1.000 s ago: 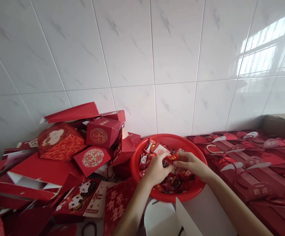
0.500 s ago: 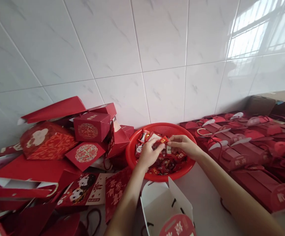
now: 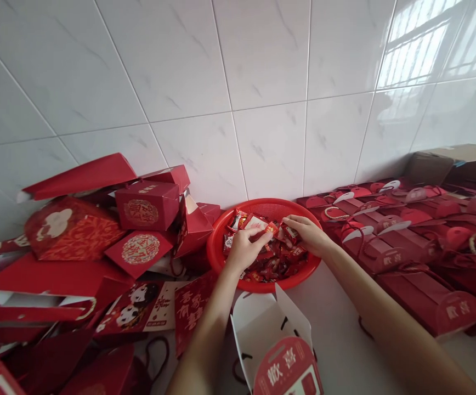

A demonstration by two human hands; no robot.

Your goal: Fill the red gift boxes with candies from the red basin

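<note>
A red plastic basket [image 3: 216, 258] full of wrapped candies [image 3: 273, 270] stands against the wall, and both my hands are over it. My left hand [image 3: 243, 251] pinches a red-wrapped candy [image 3: 270, 229] between thumb and fingers. To its right, my right hand [image 3: 309, 235] has its fingers closed on another red-wrapped candy [image 3: 290, 232], partly covered by the fingertips. Between my forearms, an open gift box [image 3: 256, 323] shows its white inside, with a red rounded flap [image 3: 285, 366] facing me.
Red boxes [image 3: 147, 206] and folded cartons lie heaped on the left. Rows of closed red gift boxes [image 3: 427, 302] with cord handles fill the right side. Behind them sits a brown cardboard box [image 3: 431, 167]. A tiled wall [image 3: 271, 148] bounds the back.
My right hand has drawn slightly away from my left and now has a candy at its fingertips. My left hand keeps its candy. The view has shifted slightly.
</note>
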